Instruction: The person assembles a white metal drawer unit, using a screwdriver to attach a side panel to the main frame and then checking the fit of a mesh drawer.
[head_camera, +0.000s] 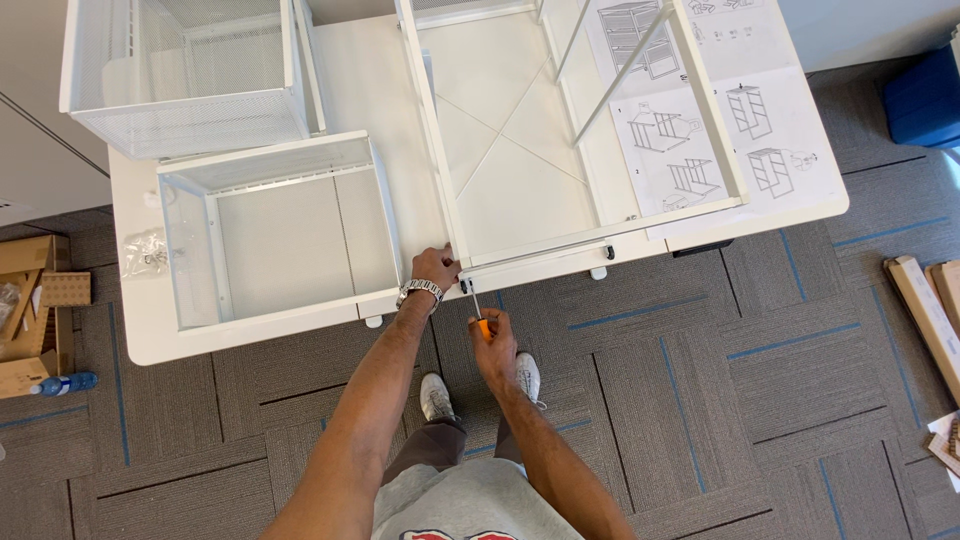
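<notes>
White table (400, 90), wide, fills far half of view; rounded near edge overhangs grey carpet-tile floor (780, 420) w/ blue stripes.
Metal frame (455, 215), white, lying flat on table centre-right; thin cross-braces inside, near rail runs along table edge.
Open-topped white box unit (190, 240), near-left on table, just left of frame.
Mesh basket (180, 70), white wire, far-left, beside box unit.
Instruction sheets (760, 150), line drawings, far-right on table, partly under frame.
Cardboard pieces (35, 310) on floor at far left; more at right edge.
Left hand (434, 268), wristwatch on wrist, fingers closed over frame's near-left corner at table edge.
Right hand (494, 340), just near of table edge, fist clamped round screwdriver (478, 312): orange handle, thin shaft pointing up to frame corner, tip right beside left hand.
Small clear bag (145, 252) of hardware, left edge of table.
</notes>
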